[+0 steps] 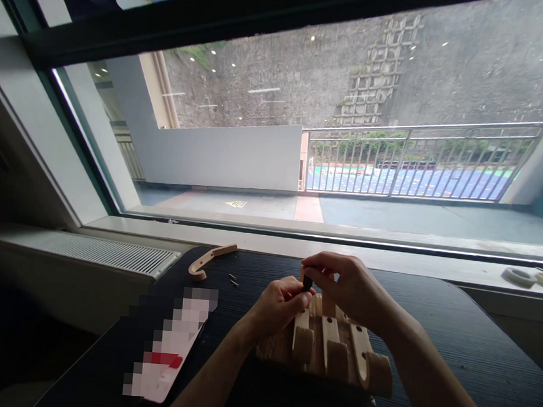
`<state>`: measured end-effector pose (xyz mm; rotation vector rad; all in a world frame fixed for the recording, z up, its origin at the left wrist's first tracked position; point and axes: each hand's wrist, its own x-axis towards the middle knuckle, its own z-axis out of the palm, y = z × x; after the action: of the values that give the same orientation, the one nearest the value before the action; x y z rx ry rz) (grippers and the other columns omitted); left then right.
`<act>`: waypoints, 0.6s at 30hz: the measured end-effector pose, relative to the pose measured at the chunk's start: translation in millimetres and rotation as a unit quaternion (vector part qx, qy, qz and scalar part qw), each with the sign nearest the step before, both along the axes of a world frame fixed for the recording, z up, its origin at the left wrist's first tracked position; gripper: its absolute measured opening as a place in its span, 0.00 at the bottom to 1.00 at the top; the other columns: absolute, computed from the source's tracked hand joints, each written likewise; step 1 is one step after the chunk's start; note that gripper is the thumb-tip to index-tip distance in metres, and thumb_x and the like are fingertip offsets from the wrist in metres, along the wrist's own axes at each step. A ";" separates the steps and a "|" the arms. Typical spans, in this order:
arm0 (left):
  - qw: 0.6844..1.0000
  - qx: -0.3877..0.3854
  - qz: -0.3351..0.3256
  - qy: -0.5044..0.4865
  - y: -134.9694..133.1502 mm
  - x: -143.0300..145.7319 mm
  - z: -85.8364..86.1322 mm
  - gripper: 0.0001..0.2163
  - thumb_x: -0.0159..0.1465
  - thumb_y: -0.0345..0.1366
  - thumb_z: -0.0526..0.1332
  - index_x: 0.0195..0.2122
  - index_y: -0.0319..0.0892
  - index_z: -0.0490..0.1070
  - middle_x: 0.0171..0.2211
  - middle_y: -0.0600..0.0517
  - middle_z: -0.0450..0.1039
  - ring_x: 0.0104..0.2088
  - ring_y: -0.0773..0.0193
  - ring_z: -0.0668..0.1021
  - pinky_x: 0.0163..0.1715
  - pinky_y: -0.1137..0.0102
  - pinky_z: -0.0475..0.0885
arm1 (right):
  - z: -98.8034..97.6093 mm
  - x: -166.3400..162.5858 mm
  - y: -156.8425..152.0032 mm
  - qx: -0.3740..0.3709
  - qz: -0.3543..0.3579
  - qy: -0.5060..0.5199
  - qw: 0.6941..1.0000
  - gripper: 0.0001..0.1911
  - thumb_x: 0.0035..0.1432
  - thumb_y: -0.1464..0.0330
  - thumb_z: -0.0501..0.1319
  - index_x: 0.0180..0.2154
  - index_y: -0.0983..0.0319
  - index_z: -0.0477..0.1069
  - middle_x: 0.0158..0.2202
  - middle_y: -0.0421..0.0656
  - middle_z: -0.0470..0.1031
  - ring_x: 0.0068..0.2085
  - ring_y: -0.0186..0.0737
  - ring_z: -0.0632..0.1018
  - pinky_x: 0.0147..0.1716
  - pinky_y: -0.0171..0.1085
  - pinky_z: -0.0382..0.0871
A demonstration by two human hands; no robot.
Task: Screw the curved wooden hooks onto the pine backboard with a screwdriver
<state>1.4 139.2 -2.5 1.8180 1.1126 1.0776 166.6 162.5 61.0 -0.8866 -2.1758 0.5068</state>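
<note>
A wooden rack (330, 352) with three curved wooden hooks fixed to it lies on the dark table (453, 343) in front of me. My left hand (278, 304) is closed at its far left end. My right hand (347, 285) pinches a small black tool (307, 284) held upright over the rack's far edge, next to the left hand's thumb. One loose wooden hook (211, 259) lies at the table's far left corner, with two small screws (233, 280) beside it.
A pixelated white and red sheet (170, 346) lies on the table's left part. A vent grille (108, 253) runs along the sill at the left. Two tape rolls (533, 279) rest on the window sill at the far right.
</note>
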 end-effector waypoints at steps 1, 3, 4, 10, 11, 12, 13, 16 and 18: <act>1.000 0.001 -0.001 0.000 -0.1 0.0 -0.1 0.12 0.61 0.37 0.55 0.23 0.37 0.66 0.27 0.54 0.60 0.28 0.70 0.63 0.29 0.74 0.59 | -0.2 0.0 0.4 0.000 -0.001 0.000 1.000 0.09 0.57 0.67 0.58 0.38 0.59 0.75 0.33 0.40 0.77 0.33 0.36 0.76 0.33 0.32 0.67; 1.000 -0.001 -0.002 0.000 -0.3 0.3 0.0 0.12 0.61 0.38 0.54 0.23 0.37 0.65 0.27 0.54 0.60 0.28 0.70 0.63 0.28 0.73 0.59 | -0.9 -0.2 1.1 0.003 -0.005 -0.002 1.000 0.09 0.56 0.66 0.58 0.37 0.60 0.75 0.31 0.40 0.77 0.32 0.35 0.75 0.32 0.32 0.67; 1.000 -0.002 -0.001 0.000 -0.6 0.6 0.3 0.13 0.61 0.38 0.54 0.22 0.37 0.65 0.27 0.54 0.60 0.28 0.70 0.63 0.28 0.73 0.59 | -1.3 -0.4 1.3 0.006 -0.008 -0.003 1.000 0.09 0.56 0.66 0.58 0.36 0.60 0.75 0.30 0.40 0.76 0.31 0.35 0.75 0.31 0.32 0.66; 1.000 0.003 0.004 0.004 -1.9 1.6 3.0 0.14 0.61 0.39 0.55 0.20 0.38 0.61 0.26 0.55 0.59 0.28 0.70 0.63 0.28 0.74 0.59 | -3.9 -3.6 2.0 0.022 -0.045 -0.012 0.999 0.08 0.55 0.63 0.59 0.32 0.61 0.73 0.26 0.39 0.74 0.28 0.34 0.72 0.28 0.32 0.63; 1.000 0.004 0.004 0.006 -1.8 1.4 3.0 0.14 0.61 0.39 0.55 0.20 0.38 0.61 0.26 0.55 0.59 0.28 0.70 0.63 0.29 0.74 0.59 | -4.2 -3.9 1.7 0.022 -0.051 -0.014 0.998 0.08 0.55 0.63 0.59 0.32 0.61 0.72 0.26 0.39 0.74 0.28 0.34 0.72 0.27 0.32 0.63; 1.000 0.004 0.003 0.009 -1.5 1.0 2.8 0.14 0.61 0.39 0.55 0.20 0.38 0.62 0.26 0.55 0.59 0.29 0.70 0.63 0.29 0.74 0.59 | -4.2 -4.1 1.1 0.020 -0.054 -0.015 0.998 0.09 0.55 0.62 0.59 0.32 0.61 0.72 0.27 0.39 0.74 0.28 0.34 0.72 0.27 0.32 0.63; 1.000 0.004 0.000 0.010 -1.1 0.7 2.3 0.14 0.61 0.39 0.55 0.20 0.38 0.62 0.26 0.55 0.59 0.29 0.70 0.63 0.29 0.74 0.60 | -4.2 -4.0 0.4 0.017 -0.052 -0.017 0.998 0.09 0.55 0.62 0.59 0.33 0.60 0.72 0.29 0.40 0.75 0.29 0.35 0.73 0.27 0.32 0.64; 1.000 0.000 -0.004 0.005 0.6 -0.4 0.3 0.13 0.61 0.39 0.54 0.22 0.38 0.64 0.27 0.54 0.60 0.29 0.70 0.64 0.29 0.74 0.60 | -2.9 -2.9 -2.3 0.010 -0.019 -0.018 1.000 0.11 0.57 0.63 0.57 0.40 0.59 0.73 0.35 0.42 0.76 0.32 0.36 0.75 0.29 0.33 0.66; 1.000 -0.004 0.002 0.005 1.3 -0.7 -0.6 0.14 0.61 0.40 0.55 0.21 0.38 0.63 0.27 0.54 0.59 0.28 0.70 0.63 0.29 0.74 0.60 | -1.2 -2.0 -3.5 0.008 0.000 -0.013 1.000 0.11 0.58 0.66 0.55 0.41 0.58 0.74 0.37 0.42 0.77 0.34 0.37 0.76 0.31 0.34 0.67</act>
<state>0.7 140.5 -3.2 1.8186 1.1248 1.0652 164.5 159.0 59.8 -0.8880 -2.2003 0.4799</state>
